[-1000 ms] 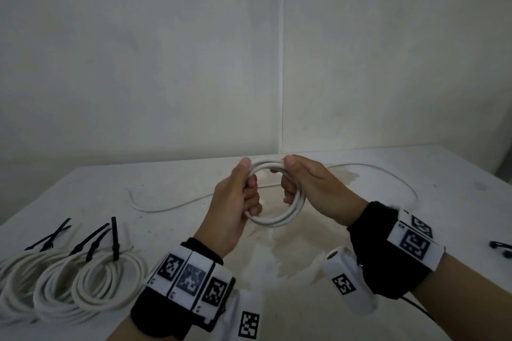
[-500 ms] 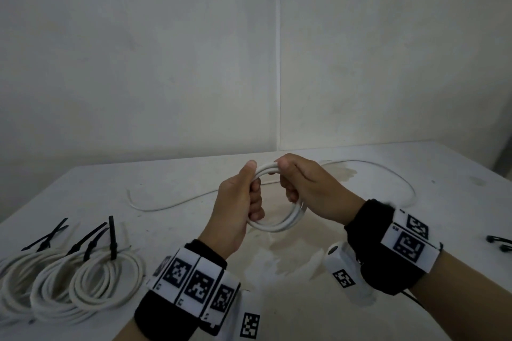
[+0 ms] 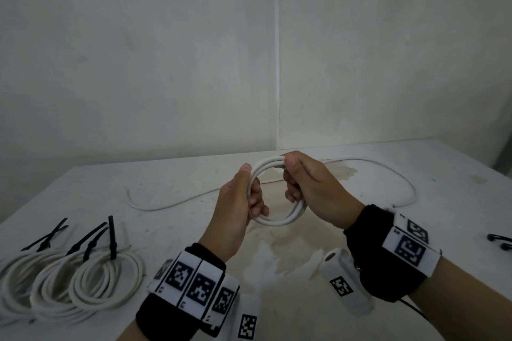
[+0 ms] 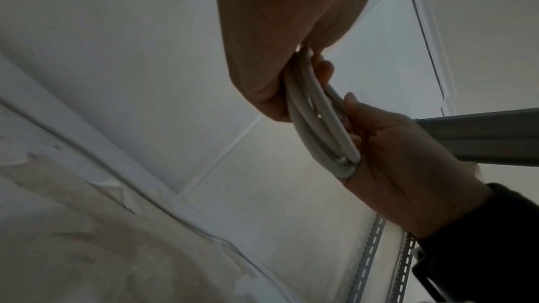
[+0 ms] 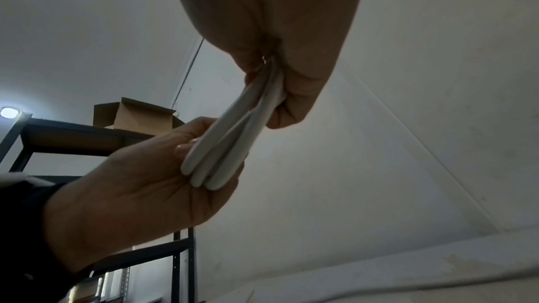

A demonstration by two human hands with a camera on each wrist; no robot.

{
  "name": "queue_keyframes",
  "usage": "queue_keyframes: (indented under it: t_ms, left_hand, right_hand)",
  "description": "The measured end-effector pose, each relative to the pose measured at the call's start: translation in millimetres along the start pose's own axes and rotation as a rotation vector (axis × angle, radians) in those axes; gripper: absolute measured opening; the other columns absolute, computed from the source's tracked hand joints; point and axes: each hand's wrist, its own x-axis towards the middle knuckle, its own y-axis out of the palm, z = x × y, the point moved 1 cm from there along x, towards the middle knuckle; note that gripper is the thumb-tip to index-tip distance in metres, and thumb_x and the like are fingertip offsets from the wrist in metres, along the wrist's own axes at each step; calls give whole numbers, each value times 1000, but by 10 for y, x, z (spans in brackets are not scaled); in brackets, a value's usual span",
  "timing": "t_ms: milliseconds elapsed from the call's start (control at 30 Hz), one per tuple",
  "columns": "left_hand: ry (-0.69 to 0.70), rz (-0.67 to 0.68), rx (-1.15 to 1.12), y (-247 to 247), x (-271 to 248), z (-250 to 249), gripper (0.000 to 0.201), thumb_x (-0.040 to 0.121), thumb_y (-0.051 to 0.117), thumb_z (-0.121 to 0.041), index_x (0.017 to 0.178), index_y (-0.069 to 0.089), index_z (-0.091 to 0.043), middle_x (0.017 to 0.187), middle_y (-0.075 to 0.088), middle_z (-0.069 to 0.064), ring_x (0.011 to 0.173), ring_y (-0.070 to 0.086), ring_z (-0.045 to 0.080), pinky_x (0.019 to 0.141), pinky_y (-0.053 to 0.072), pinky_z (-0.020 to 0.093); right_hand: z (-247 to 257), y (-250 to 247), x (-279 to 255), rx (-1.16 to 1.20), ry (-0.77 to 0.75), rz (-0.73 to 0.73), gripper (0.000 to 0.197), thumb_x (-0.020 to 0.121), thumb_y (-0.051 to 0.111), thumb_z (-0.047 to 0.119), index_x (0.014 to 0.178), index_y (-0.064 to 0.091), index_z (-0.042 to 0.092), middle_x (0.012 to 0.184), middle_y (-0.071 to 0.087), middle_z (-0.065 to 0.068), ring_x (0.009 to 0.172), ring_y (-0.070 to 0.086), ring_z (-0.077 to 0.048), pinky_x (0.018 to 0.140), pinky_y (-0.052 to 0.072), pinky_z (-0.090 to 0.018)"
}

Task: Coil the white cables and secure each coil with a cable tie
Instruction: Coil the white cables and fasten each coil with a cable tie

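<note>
Above the middle of the stained white desk, both hands hold a small round coil of white cable upright in the air: the left hand has its fingers curled round the coil's left side with the thumb up on top, and the right hand pinches the top right of the coil between thumb and curled fingers. From the coil, the loose end of the same white cable trails off to the right across the far part of the desk, and another stretch lies on the far left. At the near left edge lie three finished white cable coils, overlapping, each bound with a black cable tie whose tail sticks up. At the right edge, a small black object is too cut off to identify
</note>
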Motion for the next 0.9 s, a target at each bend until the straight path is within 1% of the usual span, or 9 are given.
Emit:
queue_keyframes:
  t_ms: [100, 200, 300, 400, 533, 633, 700, 767, 900]
  left_hand:
    - [-64, 100, -35, -23, 31, -23, 49, 99, 29, -35, 65, 49, -7, 43, 39, -1, 38, 38, 12, 50, 48, 24]
    - [-132, 201, -35, -36, 67, -99, 54, 96, 32, -42, 63, 53, -6, 43, 43, 1, 40, 45, 14, 56, 54, 28]
    - [-142, 241, 36, -20, 61, -147, 46, 95, 37, -39, 67, 53, -7, 45, 41, -1, 40, 42, 12, 54, 48, 26]
    - [-125, 198, 52, 49, 27, -133, 39, 96, 40, -34, 63, 41, -13, 43, 27, -8, 35, 25, 7, 42, 34, 19]
    - [-83, 119, 81, 134, 20, -65, 39, 96, 42, -31, 60, 35, -17, 44, 24, -8, 36, 21, 6, 39, 27, 18]
    - [-60, 90, 60, 147, 31, -10, 39, 96, 40, -30, 60, 34, -17, 44, 23, -8, 37, 19, 7, 40, 25, 19]
    - [-54, 88, 45, 152, 40, 23, 39, 97, 38, -30, 61, 34, -17, 44, 24, -8, 38, 19, 7, 41, 24, 20]
    - [-45, 95, 56, 167, 42, 50, 39, 98, 36, -29, 61, 33, -17, 44, 24, -9, 38, 20, 7, 42, 25, 19]
    - [-19, 113, 103, 208, 44, 83, 40, 98, 35, -29, 60, 34, -16, 43, 26, -9, 38, 22, 7, 45, 30, 20]
  right_hand:
    - [9, -48, 1, -47, -16, -13, 29, 99, 30, 19, 73, 43, 13, 61, 35, 2, 43, 34, -3, 52, 39, -25]
    - [12, -92, 11, -130, -24, 3, 29, 99, 32, 21, 74, 43, 12, 62, 37, 3, 43, 35, -3, 53, 38, -30]
    - [20, -113, 16, -168, -20, 31, 27, 99, 33, 22, 77, 45, 12, 62, 38, 4, 44, 36, -3, 53, 37, -30]
    - [14, -127, 11, -130, 2, 48, 25, 99, 32, 20, 81, 47, 10, 60, 36, 6, 44, 33, -3, 51, 36, -25]
    - [-23, -137, -31, -6, 74, -5, 25, 99, 32, 18, 91, 50, 3, 63, 37, 2, 48, 35, -4, 52, 36, -18]
    - [-65, -154, -82, -13, 155, -29, 32, 100, 30, 28, 87, 52, 8, 73, 45, -2, 58, 47, -6, 57, 44, -18]
    - [-99, -168, -107, 85, 256, -39, 30, 98, 32, 34, 91, 56, 16, 81, 51, -2, 64, 52, -12, 59, 47, -24]
    - [-113, -177, -120, 198, 288, -51, 32, 98, 34, 35, 94, 58, 14, 73, 52, -3, 57, 49, -14, 58, 43, -27]
    - [-120, -184, -142, 212, 220, -124, 31, 97, 40, 32, 86, 59, 10, 55, 34, 4, 46, 34, -10, 53, 38, -25]
